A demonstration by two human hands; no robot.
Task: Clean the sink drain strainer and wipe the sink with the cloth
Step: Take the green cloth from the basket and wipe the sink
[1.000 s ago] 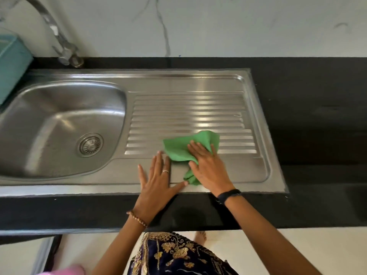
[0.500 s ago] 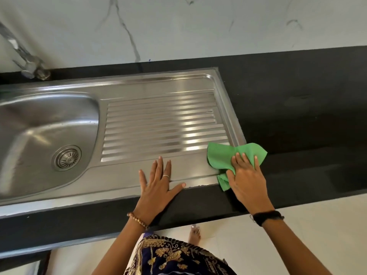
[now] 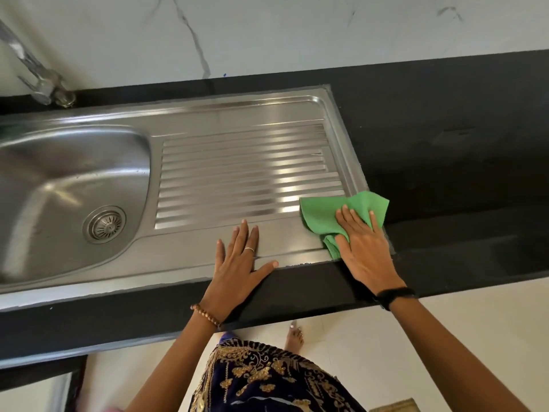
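Nearest, the left hand (image 3: pixel 237 263) lies flat and spread on the front rim of the sink (image 3: pixel 208 114), its grip wide and holding nothing, while the right hand (image 3: pixel 361 248) presses the green cloth (image 3: pixel 319 214) flat under an open palm at the drainboard's right corner, partly over the dark surface (image 3: pixel 445 144). The cloth looks light, soft and floppy, so it probably handles best pinned under the palm or bunched at its crumpled near edge. Farther left, the drain strainer (image 3: pixel 104 224) sits in the basin, likely rigid metal best pinched at its centre knob.
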